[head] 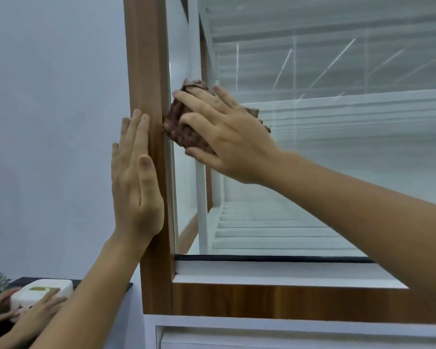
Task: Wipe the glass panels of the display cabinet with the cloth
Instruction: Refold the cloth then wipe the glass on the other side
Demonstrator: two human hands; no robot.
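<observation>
Wiping is in progress; cleaned area cannot be judged. The display cabinet point(149, 59) glass panel point(337, 147) carries the cloth point(184, 129) at its left edge, pressed under the spread right hand point(227, 139). Left hand point(134, 177): flat, empty, bracing the frame.

Free room and obstacles at the glass panel

The glass panel point(337, 147) lies open to the right and below – leftward passage is blocked by the wooden post point(146, 71), against which the left hand point(134, 177) is laid flat. Downward travel is stopped by the black seal strip point(275, 258) and wooden bottom rail point(275, 301).
</observation>
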